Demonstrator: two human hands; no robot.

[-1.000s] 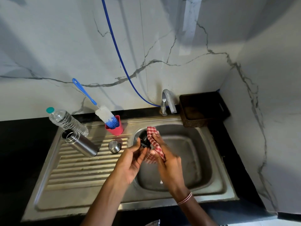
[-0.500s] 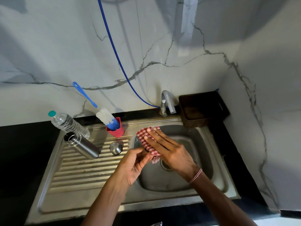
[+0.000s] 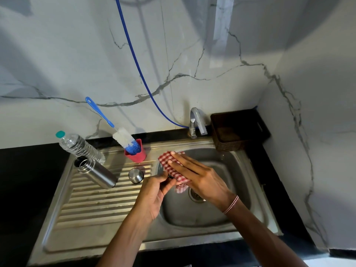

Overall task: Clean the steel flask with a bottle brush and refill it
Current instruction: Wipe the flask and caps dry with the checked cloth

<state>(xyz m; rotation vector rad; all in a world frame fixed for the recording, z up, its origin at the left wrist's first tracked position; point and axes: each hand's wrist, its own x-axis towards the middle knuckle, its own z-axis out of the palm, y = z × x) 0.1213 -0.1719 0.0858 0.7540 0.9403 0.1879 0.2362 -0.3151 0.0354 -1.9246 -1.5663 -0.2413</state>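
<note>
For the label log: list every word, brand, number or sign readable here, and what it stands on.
None: no text can be read in this view.
Plastic bottle: clear, no label shows.
Steel flask: plain metal, no print shows.
Red cup, checked cloth: no lettering.
Dark part in left hand: mostly hidden, cannot tell.

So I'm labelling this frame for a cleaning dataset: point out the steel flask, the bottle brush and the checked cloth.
steel flask (image 3: 100, 175): head view, middle of its brushed body.
bottle brush (image 3: 123, 137): head view, on the white bristles.
checked cloth (image 3: 166, 158): head view, on its bare upper left corner.
</note>
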